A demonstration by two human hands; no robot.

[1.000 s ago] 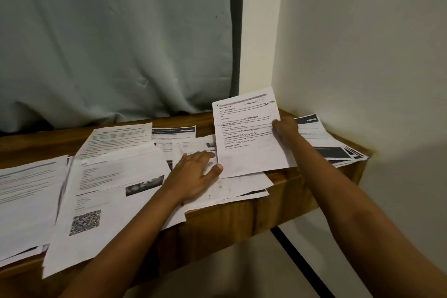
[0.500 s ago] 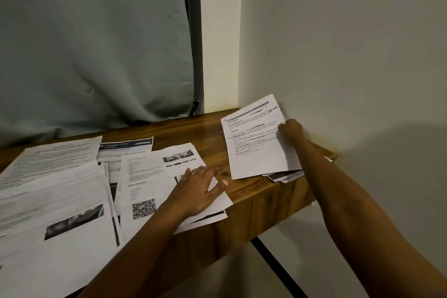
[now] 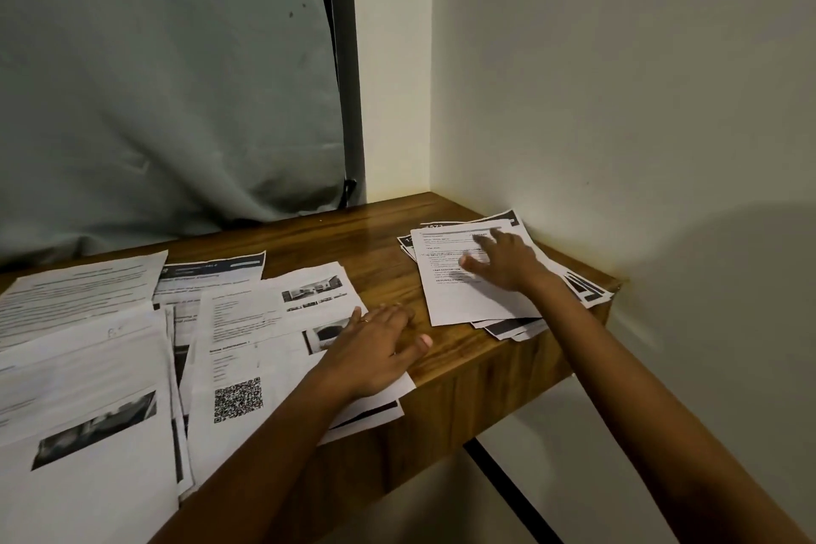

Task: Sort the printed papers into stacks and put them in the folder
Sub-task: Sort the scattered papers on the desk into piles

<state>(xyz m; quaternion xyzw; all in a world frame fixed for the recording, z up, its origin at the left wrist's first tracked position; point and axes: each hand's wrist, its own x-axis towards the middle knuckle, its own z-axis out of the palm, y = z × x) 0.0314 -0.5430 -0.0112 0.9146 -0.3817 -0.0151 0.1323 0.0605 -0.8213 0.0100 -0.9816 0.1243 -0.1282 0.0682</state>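
A small stack of printed papers (image 3: 468, 300) lies in the right corner of the wooden desk (image 3: 379, 243), its top sheet all text. My right hand (image 3: 508, 263) rests flat on that top sheet with fingers spread. Loose printed sheets cover the left half of the desk, one with a QR code (image 3: 238, 398) and photos. My left hand (image 3: 375, 345) lies palm down on the right edge of that QR sheet, fingers straight, a ring on one finger. No folder is in view.
A grey curtain (image 3: 168, 80) hangs behind the desk. White walls (image 3: 618, 80) close the right corner. The desk's front edge (image 3: 485, 384) drops to a pale floor with a dark strip (image 3: 508, 495).
My right hand laid the text sheet down on the corner stack, let go of its edge and now rests flat on it. My left hand stayed on the QR sheet. The view shifted right.
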